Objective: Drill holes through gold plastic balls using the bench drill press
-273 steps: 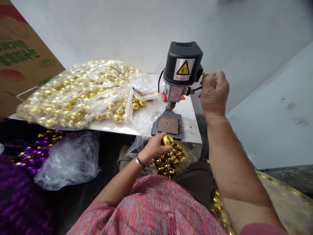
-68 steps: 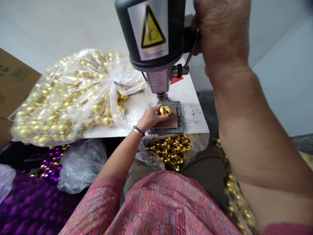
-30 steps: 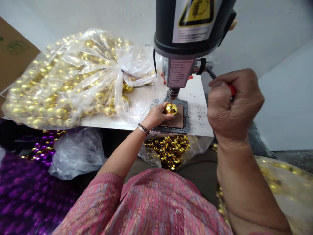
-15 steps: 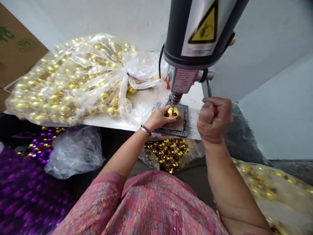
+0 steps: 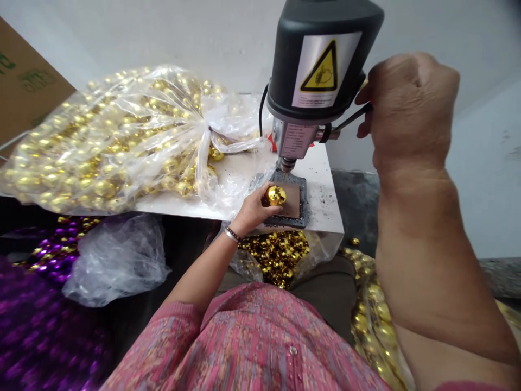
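Note:
My left hand pinches a shiny gold ball between thumb and fingers, over the brown board on the drill press base. Just behind and above the ball is the thin drill bit, apart from it. The drill press stands over the base, its dark motor housing bearing a yellow warning label. To the right, my right hand is raised and closed around the end of the press's feed lever; the lever's grip is hidden inside the fingers.
A clear plastic bag of gold balls covers the left of the white table. Below the table edge, an open bag holds small gold pieces. Crumpled plastic and purple balls lie lower left; more bagged gold balls are lower right.
My right hand has swung up and right with the lever, and the drill bit has risen off the ball. The left hand has drawn the ball slightly toward me and left.

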{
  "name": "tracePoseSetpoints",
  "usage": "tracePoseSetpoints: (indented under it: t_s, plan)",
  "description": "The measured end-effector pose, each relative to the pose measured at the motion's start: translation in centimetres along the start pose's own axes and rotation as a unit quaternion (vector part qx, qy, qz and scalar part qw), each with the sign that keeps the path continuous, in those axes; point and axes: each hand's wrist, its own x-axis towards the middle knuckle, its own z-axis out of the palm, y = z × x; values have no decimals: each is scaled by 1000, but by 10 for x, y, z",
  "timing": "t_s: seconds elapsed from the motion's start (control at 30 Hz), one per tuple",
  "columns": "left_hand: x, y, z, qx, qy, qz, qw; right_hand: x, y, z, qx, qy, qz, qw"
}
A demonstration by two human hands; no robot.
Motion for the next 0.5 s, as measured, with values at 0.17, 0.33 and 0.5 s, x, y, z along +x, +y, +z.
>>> tracePoseSetpoints:
  t_s: [0.17, 0.33, 0.5]
  plan:
    - [-36, -11, -8, 10, 22, 26, 999, -8, -5, 0, 32, 4, 13, 999]
    - [-63, -11, -12, -10, 27, 31, 999, -7, -5, 1, 21, 5, 19, 1000]
    - [-83, -19, -10, -84, 15, 8, 996, -7, -4, 1, 32, -1, -6, 999]
